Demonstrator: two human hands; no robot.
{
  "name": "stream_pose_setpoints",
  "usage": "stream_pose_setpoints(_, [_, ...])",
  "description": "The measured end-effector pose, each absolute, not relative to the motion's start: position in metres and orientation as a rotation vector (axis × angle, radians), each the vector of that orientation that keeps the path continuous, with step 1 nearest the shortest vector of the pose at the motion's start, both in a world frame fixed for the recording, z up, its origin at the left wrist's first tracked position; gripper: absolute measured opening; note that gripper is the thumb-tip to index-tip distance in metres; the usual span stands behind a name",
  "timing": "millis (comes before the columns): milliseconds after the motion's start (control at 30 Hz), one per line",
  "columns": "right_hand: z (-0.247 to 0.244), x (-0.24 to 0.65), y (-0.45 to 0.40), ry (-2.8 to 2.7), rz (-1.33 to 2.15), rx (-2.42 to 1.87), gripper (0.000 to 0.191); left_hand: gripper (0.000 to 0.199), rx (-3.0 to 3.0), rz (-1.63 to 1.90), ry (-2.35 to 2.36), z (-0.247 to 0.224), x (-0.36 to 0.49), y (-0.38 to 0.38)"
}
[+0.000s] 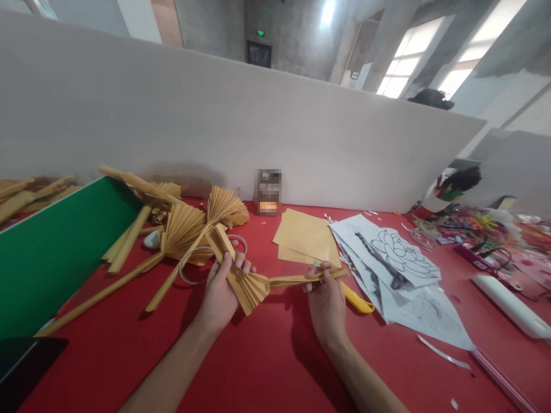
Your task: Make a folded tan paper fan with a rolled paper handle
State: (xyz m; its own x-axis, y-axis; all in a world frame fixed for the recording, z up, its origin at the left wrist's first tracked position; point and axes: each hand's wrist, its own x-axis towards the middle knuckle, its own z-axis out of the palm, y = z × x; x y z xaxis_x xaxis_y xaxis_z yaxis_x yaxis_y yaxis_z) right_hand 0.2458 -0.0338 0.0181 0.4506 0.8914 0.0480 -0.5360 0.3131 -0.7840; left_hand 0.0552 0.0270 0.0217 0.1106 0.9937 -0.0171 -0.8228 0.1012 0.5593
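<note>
A pleated brown paper fan (248,287) with a rolled paper handle is held between both hands above the red table. My left hand (224,287) is closed around its folded pleats, thumb on top. My right hand (328,292) grips the handle near its far end, fingers wrapped over it. Just beyond the right hand lies a yellow utility knife (359,302), partly hidden by that hand. Two similar paper fans, one nearer (183,229) and one farther (226,205), lie spread out left of the held fan.
A green divider (64,246) stands at the left, with rolled paper pieces behind it. Brown paper sheets (305,232) and printed line drawings (404,258) lie to the right. A pen cup (430,205) and craft clutter stand far right, before a white partition (215,120).
</note>
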Motion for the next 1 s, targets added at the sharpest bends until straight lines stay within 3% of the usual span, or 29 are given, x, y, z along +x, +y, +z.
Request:
stream_pose_setpoints(267, [0.019, 0.243, -0.036, -0.717, 1.011, -0.887, 0.033, 0.021, 0.528, 1.355, 0.476, 0.023, 0.061, 0.022])
stream_pose_setpoints(433, [0.014, 0.238, -0.036, -0.973, 1.098, -0.992, 0.029, 0.030, 0.464, 1.309, 0.632, 0.019, 0.070, 0.017])
stream_pose_setpoints(767, [0.014, 0.225, -0.036, -1.008, 1.228, -1.057, 0.038, 0.049, 0.606, 1.044, 0.722, 0.017, 0.081, 0.003])
stream_pose_setpoints(1000, [0.015, 0.220, -0.036, -1.047, 1.180, -1.098, 0.031, 0.049, 0.683, 1.038, 0.750, 0.015, 0.086, -0.001])
